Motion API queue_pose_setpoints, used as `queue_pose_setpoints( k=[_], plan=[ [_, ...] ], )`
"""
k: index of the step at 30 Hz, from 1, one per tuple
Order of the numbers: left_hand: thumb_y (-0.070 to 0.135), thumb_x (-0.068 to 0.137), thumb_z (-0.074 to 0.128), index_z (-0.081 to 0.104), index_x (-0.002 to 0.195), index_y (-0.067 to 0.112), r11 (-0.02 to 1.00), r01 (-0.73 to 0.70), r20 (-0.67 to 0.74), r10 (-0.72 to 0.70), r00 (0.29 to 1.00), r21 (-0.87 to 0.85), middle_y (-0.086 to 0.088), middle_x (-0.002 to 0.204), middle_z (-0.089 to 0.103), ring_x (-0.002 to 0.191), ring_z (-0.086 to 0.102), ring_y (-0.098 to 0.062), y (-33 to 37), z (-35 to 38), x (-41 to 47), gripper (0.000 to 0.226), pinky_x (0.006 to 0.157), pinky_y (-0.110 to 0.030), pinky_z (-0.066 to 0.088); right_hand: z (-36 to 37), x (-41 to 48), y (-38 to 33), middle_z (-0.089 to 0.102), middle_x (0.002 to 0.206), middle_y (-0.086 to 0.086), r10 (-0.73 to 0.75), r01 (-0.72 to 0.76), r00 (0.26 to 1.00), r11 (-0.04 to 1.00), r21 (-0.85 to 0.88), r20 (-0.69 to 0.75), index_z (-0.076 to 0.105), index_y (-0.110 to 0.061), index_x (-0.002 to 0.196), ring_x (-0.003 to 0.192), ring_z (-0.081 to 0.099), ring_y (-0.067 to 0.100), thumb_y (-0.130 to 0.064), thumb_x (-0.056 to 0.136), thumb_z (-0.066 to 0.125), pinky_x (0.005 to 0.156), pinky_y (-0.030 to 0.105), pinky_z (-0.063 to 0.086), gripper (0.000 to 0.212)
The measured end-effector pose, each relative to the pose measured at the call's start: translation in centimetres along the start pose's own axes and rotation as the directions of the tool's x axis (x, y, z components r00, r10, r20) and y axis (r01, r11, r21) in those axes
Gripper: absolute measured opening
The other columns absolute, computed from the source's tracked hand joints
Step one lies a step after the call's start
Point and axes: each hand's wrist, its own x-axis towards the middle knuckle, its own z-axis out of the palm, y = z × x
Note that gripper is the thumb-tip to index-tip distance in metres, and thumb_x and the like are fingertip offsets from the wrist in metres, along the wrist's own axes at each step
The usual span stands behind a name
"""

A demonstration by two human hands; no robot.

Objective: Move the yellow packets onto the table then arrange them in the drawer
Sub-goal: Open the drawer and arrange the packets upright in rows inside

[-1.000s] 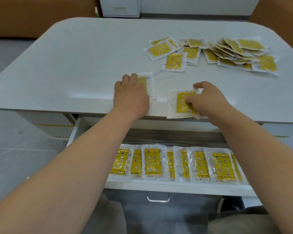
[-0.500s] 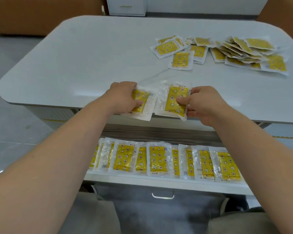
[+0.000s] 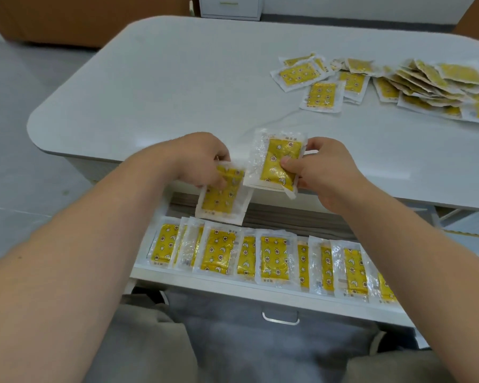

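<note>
1. The left hand (image 3: 202, 158) grips one yellow packet (image 3: 221, 197) by its upper end, fingers curled round the clear wrapper. The packet hangs tilted past the front edge of the white table (image 3: 177, 78), above the open drawer (image 3: 260, 290).
2. The right hand (image 3: 324, 170) pinches a second packet (image 3: 277, 161), thumb pressed on its yellow face and fingers behind it. This one sits over the table's front edge (whether it touches the tabletop, I cannot tell). Its lower left corner overlaps the top of the left hand's packet.
3. In the drawer, a row of packets (image 3: 271, 258) lies side by side along the front wall, each overlapping the next, printed faces up.
4. A loose pile of packets (image 3: 398, 81) lies on the table's far right part, well apart from both hands.
5. A metal handle (image 3: 280, 317) shows on the drawer front, above the person's lap.
</note>
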Motion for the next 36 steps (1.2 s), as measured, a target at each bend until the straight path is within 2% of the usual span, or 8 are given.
queue_pose_setpoints(
  k=[5,9,14,20,25,32,34,36],
  plan=[
    [0.018,0.085,0.079,0.066,0.091,0.021,0.977,0.07,0.347,-0.137,0.928,0.201,0.001,0.087,0.068,0.063,0.067,-0.011,-3.7,1.6,-1.3,0.015,0.052,-0.02,0.051,2.0,-1.6,-0.4,0.077,0.1,0.015,0.003,-0.025,0.953,0.997,0.067,0.304,0.061,-0.004,0.118,0.086,0.077,0.029,0.0,0.088,0.076,0.081,0.047,0.063,0.033],
    [0.027,0.086,0.079,0.064,0.12,0.022,0.903,0.123,0.32,-0.27,0.908,0.411,0.004,0.089,0.06,0.083,0.065,-0.018,-6.5,3.6,-0.3,0.038,0.061,-0.025,0.051,3.9,-2.1,0.6,0.077,0.099,0.015,0.074,-0.06,0.909,0.997,-0.047,0.411,0.063,-0.007,0.112,0.083,0.078,0.03,0.004,0.087,0.074,0.079,0.048,0.064,0.03],
    [0.021,0.091,0.071,0.055,0.14,0.023,0.878,0.161,0.233,-0.29,0.928,0.451,-0.002,0.129,0.06,0.118,0.057,-0.024,-8.3,5.9,0.5,0.052,0.089,-0.03,0.047,6.6,-1.8,2.7,0.073,0.102,0.011,0.046,0.064,0.937,0.952,-0.301,0.346,0.054,-0.018,0.105,0.084,0.076,0.028,-0.006,0.085,0.076,0.074,0.046,0.065,0.032],
    [0.022,0.084,0.07,0.066,0.109,0.026,0.784,0.115,0.152,-0.258,0.954,0.611,0.006,0.095,0.061,0.092,0.058,-0.018,-8.9,7.5,0.8,0.025,0.09,-0.032,0.045,8.8,-2.3,3.4,0.071,0.1,-0.001,-0.028,0.239,0.906,0.857,-0.456,0.423,0.046,-0.026,0.12,0.084,0.072,0.017,-0.015,0.087,0.078,0.075,0.037,0.064,0.047],
    [0.025,0.083,0.066,0.065,0.111,0.032,0.674,0.05,0.08,-0.16,0.984,0.737,0.002,0.113,0.065,0.112,0.056,-0.02,-9.5,8.6,0.6,0.028,0.096,-0.036,0.037,10.9,-1.9,5.7,0.063,0.113,0.006,0.1,0.116,0.903,0.879,-0.462,0.417,0.047,-0.025,0.131,0.087,0.073,0.026,0.006,0.083,0.073,0.073,0.041,0.065,0.063],
    [0.025,0.083,0.074,0.058,0.124,0.03,0.757,0.038,0.14,-0.17,0.975,0.653,0.0,0.126,0.061,0.12,0.053,-0.023,-9.7,7.5,0.0,0.045,0.102,-0.037,0.038,12.9,-1.6,8.1,0.057,0.125,0.013,0.269,-0.144,0.858,0.943,-0.299,0.438,0.051,-0.024,0.124,0.077,0.077,0.026,0.011,0.085,0.072,0.074,0.039,0.065,0.056],
    [0.014,0.086,0.069,0.054,0.135,0.029,0.792,0.061,0.169,-0.204,0.964,0.607,-0.001,0.132,0.059,0.122,0.053,-0.025,-9.3,6.7,-0.4,0.053,0.103,-0.037,0.041,13.4,-1.6,8.6,0.059,0.125,0.012,0.251,-0.125,0.854,0.949,-0.29,0.455,0.05,-0.021,0.129,0.077,0.077,0.026,0.008,0.086,0.072,0.074,0.039,0.065,0.056],
    [0.011,0.085,0.073,0.047,0.145,0.029,0.817,0.091,0.205,-0.248,0.947,0.57,-0.001,0.14,0.055,0.127,0.053,-0.026,-8.5,6.0,-0.8,0.067,0.1,-0.035,0.044,13.6,-1.7,9.4,0.061,0.123,0.007,0.155,0.069,0.873,0.899,-0.433,0.462,0.05,-0.021,0.139,0.086,0.076,0.025,-0.002,0.088,0.073,0.081,0.038,0.063,0.06]
  ],
)
